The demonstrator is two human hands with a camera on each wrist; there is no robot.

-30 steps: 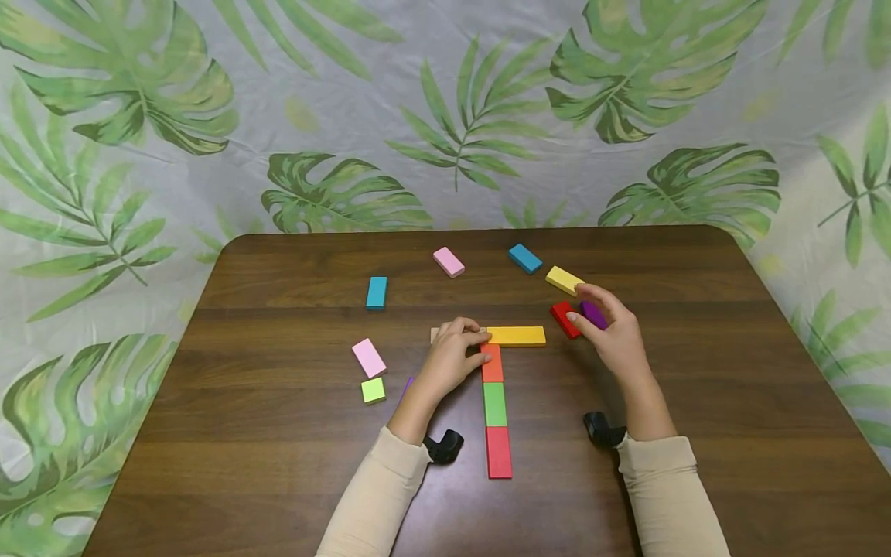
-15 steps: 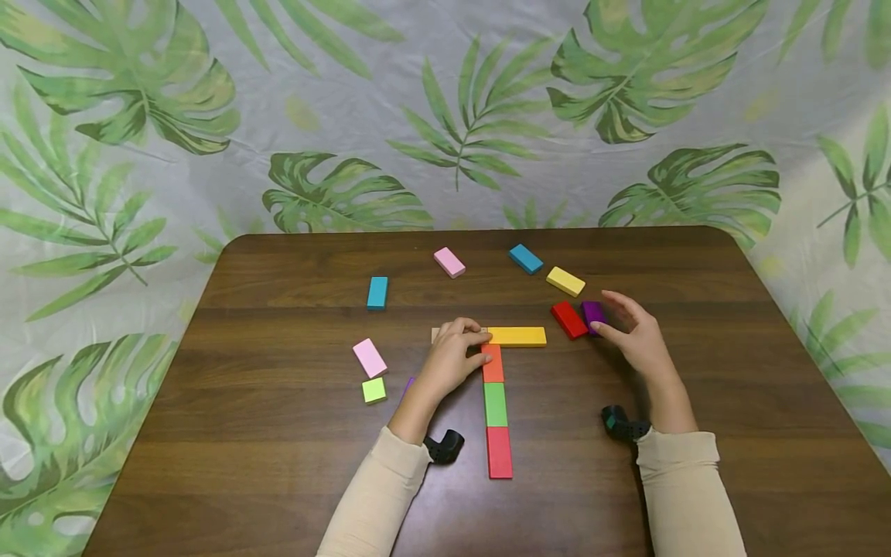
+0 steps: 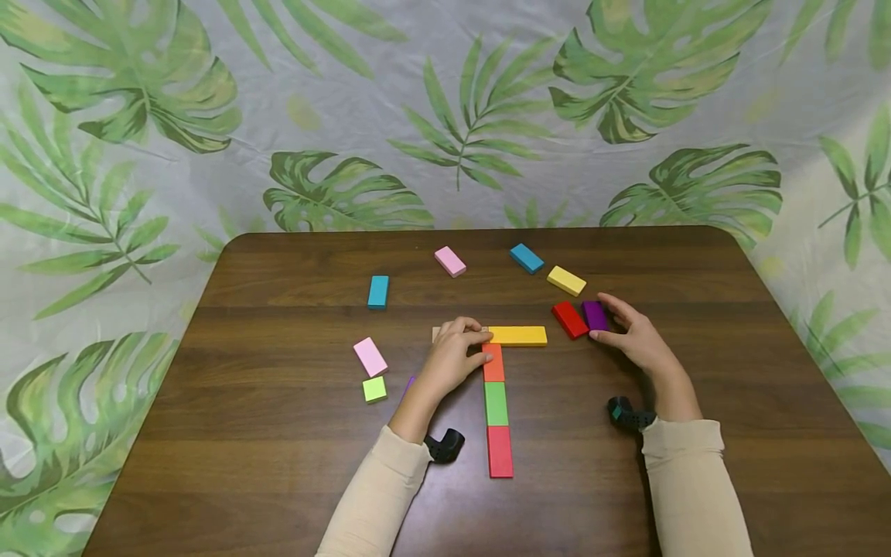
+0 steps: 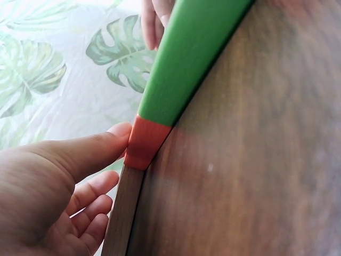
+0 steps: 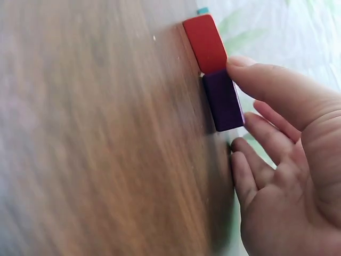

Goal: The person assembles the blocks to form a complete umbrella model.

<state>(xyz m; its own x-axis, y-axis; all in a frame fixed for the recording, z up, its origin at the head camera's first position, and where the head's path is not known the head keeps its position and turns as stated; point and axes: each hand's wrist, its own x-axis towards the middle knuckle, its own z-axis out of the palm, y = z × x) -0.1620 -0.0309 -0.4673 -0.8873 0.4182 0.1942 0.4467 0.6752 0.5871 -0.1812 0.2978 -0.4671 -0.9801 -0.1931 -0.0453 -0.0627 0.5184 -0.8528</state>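
My left hand [image 3: 454,352] rests over a plain wooden block [image 3: 435,333] that it mostly covers. Its thumb touches the side of an orange block [image 4: 147,140], and its fingertips sit at the joint with a long yellow block [image 3: 518,336]. Below the orange one, a green block [image 3: 496,404] and a red-pink block [image 3: 500,452] continue the row into a T shape. My right hand [image 3: 643,340] brackets a purple block [image 3: 595,316], thumb at its near edge and index finger at its far right corner. A red block [image 5: 205,44] lies against the purple one.
Around the T lie two blue blocks [image 3: 378,292], two pink blocks [image 3: 370,357], a pale yellow block [image 3: 567,281] and a lime block [image 3: 374,389]. A purple piece [image 3: 408,384] shows partly behind the left wrist. The table's [image 3: 278,464] far edge meets a leaf-patterned cloth.
My right hand has moved right from above the red and purple blocks to the purple block's right side, then slightly back toward it. The left hand and the blocks keep their places.
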